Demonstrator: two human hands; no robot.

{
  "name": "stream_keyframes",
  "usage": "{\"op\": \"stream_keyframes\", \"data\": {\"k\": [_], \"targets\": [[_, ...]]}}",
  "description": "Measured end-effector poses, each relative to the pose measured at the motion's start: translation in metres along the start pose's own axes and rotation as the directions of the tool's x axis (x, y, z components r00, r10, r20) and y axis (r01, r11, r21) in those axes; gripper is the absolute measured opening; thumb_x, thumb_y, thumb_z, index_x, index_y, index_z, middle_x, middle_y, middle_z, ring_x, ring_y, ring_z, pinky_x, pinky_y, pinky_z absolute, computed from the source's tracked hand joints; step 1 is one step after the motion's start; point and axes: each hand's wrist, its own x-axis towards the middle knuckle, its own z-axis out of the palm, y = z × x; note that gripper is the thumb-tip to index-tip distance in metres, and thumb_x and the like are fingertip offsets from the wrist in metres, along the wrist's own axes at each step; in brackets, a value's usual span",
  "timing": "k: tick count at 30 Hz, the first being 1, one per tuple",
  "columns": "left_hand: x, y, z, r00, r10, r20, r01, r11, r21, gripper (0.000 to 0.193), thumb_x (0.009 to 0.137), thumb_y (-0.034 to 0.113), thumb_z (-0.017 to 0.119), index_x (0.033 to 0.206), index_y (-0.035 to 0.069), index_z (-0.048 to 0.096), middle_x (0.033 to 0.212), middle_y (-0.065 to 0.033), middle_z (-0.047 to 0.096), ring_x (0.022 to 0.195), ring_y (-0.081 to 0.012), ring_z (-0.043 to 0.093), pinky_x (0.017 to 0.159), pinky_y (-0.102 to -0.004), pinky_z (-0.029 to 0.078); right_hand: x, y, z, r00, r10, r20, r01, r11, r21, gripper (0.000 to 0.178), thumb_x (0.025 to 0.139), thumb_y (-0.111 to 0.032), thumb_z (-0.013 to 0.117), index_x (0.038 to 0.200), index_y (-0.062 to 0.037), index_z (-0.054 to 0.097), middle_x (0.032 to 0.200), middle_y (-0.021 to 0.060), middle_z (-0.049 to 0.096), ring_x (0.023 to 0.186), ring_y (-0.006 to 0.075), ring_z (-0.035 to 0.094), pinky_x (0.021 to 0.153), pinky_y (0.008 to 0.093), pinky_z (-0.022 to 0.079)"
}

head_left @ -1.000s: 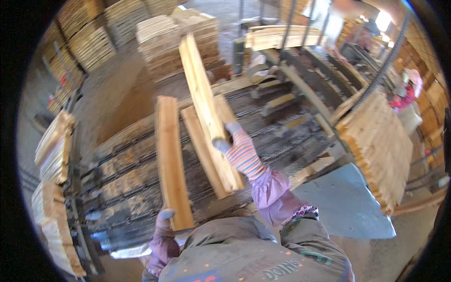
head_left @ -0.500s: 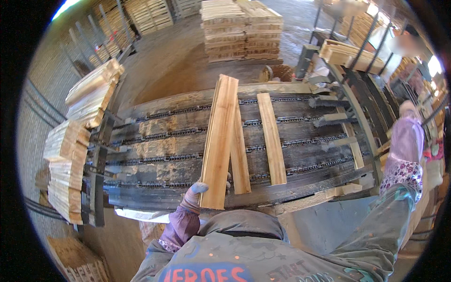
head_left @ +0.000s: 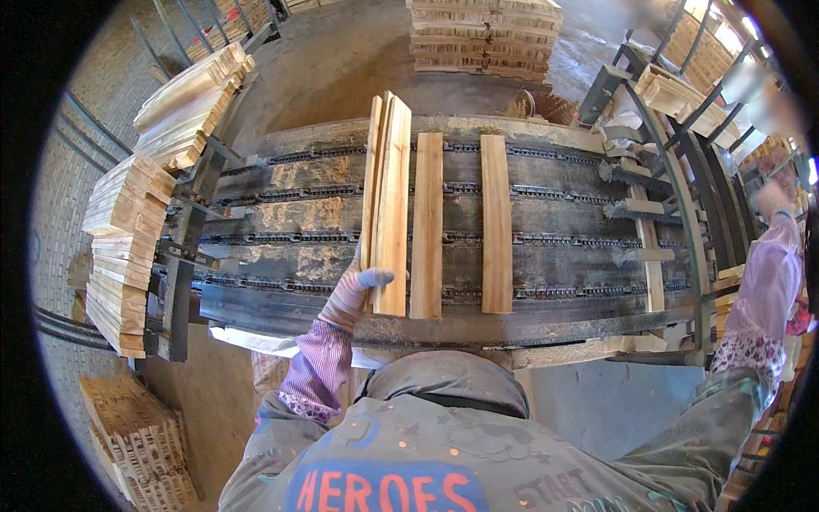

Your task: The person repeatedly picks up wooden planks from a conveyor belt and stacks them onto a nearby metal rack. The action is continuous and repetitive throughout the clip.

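Observation:
My left hand (head_left: 357, 288), in a striped glove, is closed around the near end of a small bundle of wooden boards (head_left: 391, 205). The bundle stands partly on edge over the chain conveyor (head_left: 311, 213). Just right of it, one loose board (head_left: 427, 226) lies across the chains, and another board (head_left: 496, 224) lies parallel, farther right. My right hand (head_left: 775, 200) reaches far out to the right, beside the dark rack there. Motion blurs its fingers, so what it touches cannot be made out.
Stacked boards (head_left: 119, 256) fill the rack at the left, with upright metal bars behind. A big board pile (head_left: 482, 38) stands on the floor beyond the conveyor. More boards (head_left: 687, 102) lie on the right rack, near another person. A slatted wood stack (head_left: 145, 444) sits lower left.
The boards in my left hand have swung more upright, and the bundle shows separate edges. The loose boards lie straighter in view. My right arm stays stretched out to the right.

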Motion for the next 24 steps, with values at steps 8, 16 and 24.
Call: {"op": "stream_keyframes", "data": {"k": [8,16,24], "targets": [[0.014,-0.007,-0.006,0.983,0.100,-0.157,-0.081,0.989,0.120,0.100,0.074,0.002,0.083,0.159,0.010,0.031,0.119,-0.0115,0.065,0.102,-0.0262,0.068,0.085,-0.0404,0.063,-0.321,-0.331,-0.053,0.614,-0.771,0.167,0.562,0.575,0.595,0.052,0.085,-0.049,0.066,0.119,-0.0090,0.069,0.098,0.0212,0.074,0.094,0.0413,0.071,0.084,0.0495,0.058],[0.021,-0.071,-0.050,0.878,0.325,-0.352,0.195,0.429,0.882,0.093,0.073,0.025,0.092,0.150,0.007,0.043,0.127,-0.0265,0.062,0.112,-0.0409,0.066,0.094,-0.0515,0.058,-0.477,-0.458,-0.006,0.417,-0.731,0.540,0.389,0.680,0.621,0.104,0.080,-0.053,0.081,0.162,-0.0178,0.028,0.141,0.0190,0.056,0.123,0.0393,0.063,0.094,0.0489,0.054],[0.016,-0.034,-0.001,0.845,0.042,-0.533,0.534,-0.060,0.843,0.128,0.071,0.029,0.094,0.164,0.035,0.006,0.148,-0.0277,0.039,0.119,-0.0459,0.063,0.101,-0.0506,0.055,-0.448,-0.417,0.042,0.187,-0.974,0.126,-0.952,-0.148,0.268,0.083,0.082,-0.021,0.078,0.154,-0.0049,0.040,0.122,0.0142,0.065,0.110,0.0234,0.067,0.096,0.0404,0.057]]}}
